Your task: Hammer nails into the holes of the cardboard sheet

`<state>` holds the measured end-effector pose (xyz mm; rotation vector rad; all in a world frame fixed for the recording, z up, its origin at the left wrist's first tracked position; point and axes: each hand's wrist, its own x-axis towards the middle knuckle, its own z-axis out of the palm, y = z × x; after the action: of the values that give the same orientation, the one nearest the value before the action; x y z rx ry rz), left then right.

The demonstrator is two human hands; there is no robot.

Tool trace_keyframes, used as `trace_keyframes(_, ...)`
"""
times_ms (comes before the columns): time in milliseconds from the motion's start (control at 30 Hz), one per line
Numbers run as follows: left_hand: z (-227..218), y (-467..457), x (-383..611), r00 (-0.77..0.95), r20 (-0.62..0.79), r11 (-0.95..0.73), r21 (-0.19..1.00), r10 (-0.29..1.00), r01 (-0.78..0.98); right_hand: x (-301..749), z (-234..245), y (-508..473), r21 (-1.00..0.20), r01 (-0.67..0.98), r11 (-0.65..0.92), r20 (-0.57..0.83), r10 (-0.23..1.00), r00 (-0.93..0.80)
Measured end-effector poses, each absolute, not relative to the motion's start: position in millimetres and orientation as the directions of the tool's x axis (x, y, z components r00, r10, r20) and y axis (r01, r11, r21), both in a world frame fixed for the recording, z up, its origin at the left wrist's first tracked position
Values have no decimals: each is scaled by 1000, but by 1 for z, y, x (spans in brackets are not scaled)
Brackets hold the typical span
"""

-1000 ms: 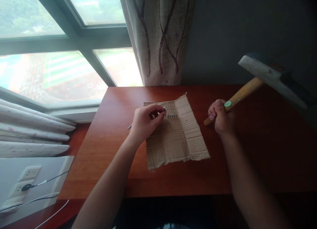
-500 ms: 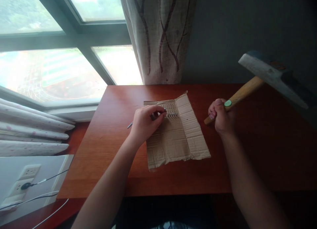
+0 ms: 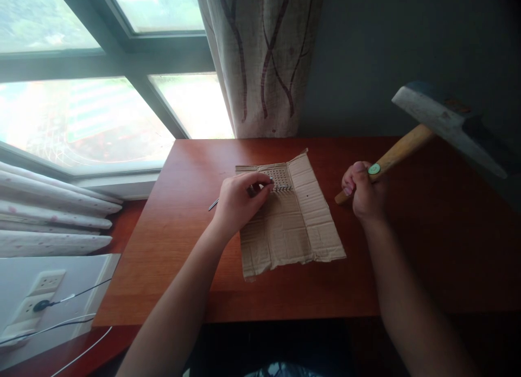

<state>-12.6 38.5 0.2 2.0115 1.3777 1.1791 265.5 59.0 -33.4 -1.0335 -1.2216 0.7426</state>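
Note:
My right hand (image 3: 366, 195) is wrapped around the wooden handle of a hammer (image 3: 407, 144), raised over the right side of the table with its large grey metal head up and to the right. On a creased piece of cardboard (image 3: 285, 230) rests my left hand (image 3: 244, 198), thumb and forefinger pinched on a small dark metal piece (image 3: 271, 180); most of it is hidden by the fingers. Just beside these fingertips, the cardboard carries a grid of small dark holes (image 3: 280, 176) with a row of little marks or metal bits along its near edge.
A thin metal rod (image 3: 213, 204) lies left of my left hand, partly covered by it. The brown wooden table (image 3: 171, 230) meets a window (image 3: 101, 121) and a curtain (image 3: 268, 67) at the back. Cables run from a wall socket (image 3: 43, 305) at lower left.
The view has shifted very slightly. Both hands and the hammer stay in practically the same place.

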Motion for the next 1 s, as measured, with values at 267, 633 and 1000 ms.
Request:
trace_keyframes(267,3,37,-11,141,400,-407,725,906,556,264,-31,58,-930,118,348,366,902,229)
trace_keyframes(633,4,34,-9,156,407,-408,660,900,631,265,-32,59,-927,95,363,375,899,227)
trace_keyframes(1000,2,34,-9,164,413,-410,626,896,664,272,-19,49,-965,76,249,257,959,123)
